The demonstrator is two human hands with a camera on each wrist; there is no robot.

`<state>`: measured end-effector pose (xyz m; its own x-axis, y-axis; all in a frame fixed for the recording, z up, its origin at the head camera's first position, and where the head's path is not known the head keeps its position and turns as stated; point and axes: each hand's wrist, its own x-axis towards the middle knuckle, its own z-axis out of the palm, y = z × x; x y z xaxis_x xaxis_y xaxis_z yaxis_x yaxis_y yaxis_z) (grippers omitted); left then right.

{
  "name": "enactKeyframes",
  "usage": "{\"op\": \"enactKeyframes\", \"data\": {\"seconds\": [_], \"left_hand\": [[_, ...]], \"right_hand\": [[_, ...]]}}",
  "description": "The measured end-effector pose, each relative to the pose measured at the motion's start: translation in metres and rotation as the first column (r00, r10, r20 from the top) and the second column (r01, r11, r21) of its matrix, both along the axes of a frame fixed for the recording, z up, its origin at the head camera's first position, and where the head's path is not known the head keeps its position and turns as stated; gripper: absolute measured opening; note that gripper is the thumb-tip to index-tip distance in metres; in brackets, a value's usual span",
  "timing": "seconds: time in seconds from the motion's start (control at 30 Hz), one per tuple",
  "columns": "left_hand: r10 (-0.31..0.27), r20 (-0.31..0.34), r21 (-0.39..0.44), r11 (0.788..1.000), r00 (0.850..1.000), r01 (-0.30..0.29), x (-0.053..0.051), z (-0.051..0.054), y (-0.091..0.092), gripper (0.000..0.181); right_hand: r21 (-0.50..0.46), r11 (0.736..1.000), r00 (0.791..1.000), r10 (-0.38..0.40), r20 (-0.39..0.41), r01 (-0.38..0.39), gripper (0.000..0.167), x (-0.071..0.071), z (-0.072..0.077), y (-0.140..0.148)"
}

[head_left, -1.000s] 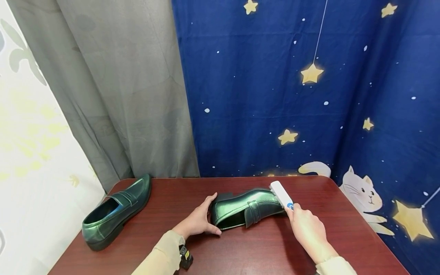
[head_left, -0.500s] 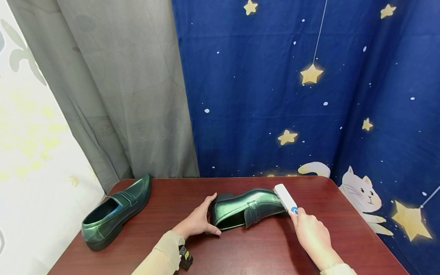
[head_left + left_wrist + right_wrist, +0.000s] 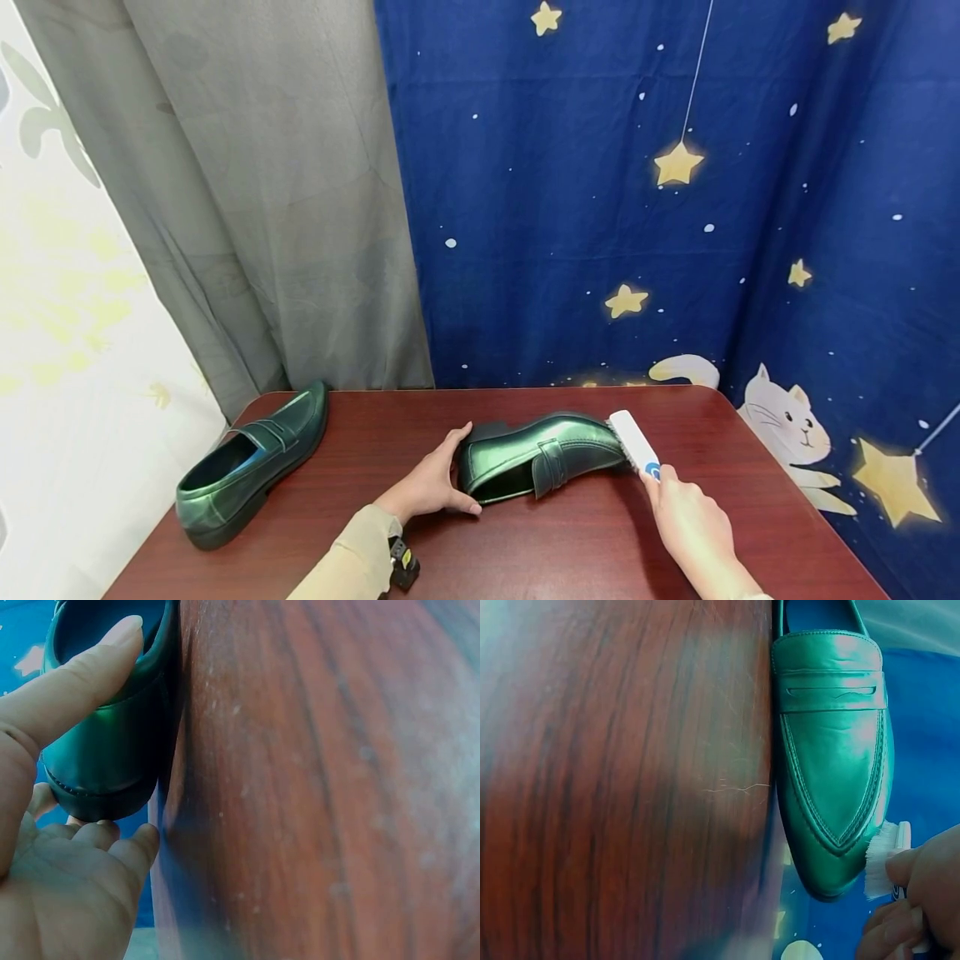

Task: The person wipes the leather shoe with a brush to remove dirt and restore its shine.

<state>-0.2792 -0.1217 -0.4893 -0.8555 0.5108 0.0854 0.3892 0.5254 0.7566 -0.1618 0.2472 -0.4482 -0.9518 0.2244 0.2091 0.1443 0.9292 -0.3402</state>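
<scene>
Hanging just right of a pale patterned surface [image 3: 75, 292], a gray curtain [image 3: 300, 208] drops behind the far edge of the reddish-brown table [image 3: 525, 558]. An upright loafer [image 3: 249, 481], glossy dark green, stands at the table's left side, toe pointing far and to the right, well apart from your hands. Next comes your left hand [image 3: 431, 482], in a beige sleeve [image 3: 345, 554] with a small black device [image 3: 405, 564] at the wrist; it holds the heel of the tipped loafer [image 3: 551, 458], thumb at the rim of the opening and fingers round the far side. Green like the other, this one lies on its side at the table's middle, opening facing near, toe to the right. At that toe, a white brush [image 3: 633, 442] touches the shoe with pale bristles. Your right hand [image 3: 690, 521] grips the handle, fingers closed round it. Beyond, a blue curtain [image 3: 540, 208] with yellow stars fills the right, a white cat [image 3: 787, 417] printed low beside the table's far right corner.
</scene>
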Motion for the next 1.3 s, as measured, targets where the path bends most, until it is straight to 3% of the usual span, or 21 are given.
{"op": "enactKeyframes", "data": {"seconds": [0.47,0.73,0.97,1.3], "left_hand": [[-0.025,0.054,0.070,0.997,0.998,0.021,-0.001,-0.001,0.001,0.130],[0.015,0.011,-0.014,1.000,1.000,-0.015,-0.004,0.002,-0.001,0.120],[0.016,-0.019,-0.019,1.000,1.000,-0.017,-0.007,0.007,0.001,0.115],[0.005,-0.129,0.020,1.000,0.992,-0.003,-0.011,0.005,0.003,0.109]], "right_hand": [[-0.013,1.000,1.000,-0.009,0.030,0.009,0.035,0.008,-0.002,0.008],[-0.012,1.000,0.999,-0.002,0.035,0.003,0.033,0.010,-0.006,0.012],[-0.019,1.000,0.998,-0.002,0.057,0.003,0.037,0.009,-0.003,0.012],[-0.040,0.999,0.998,0.007,0.061,-0.004,0.034,0.010,-0.001,0.010]]}}
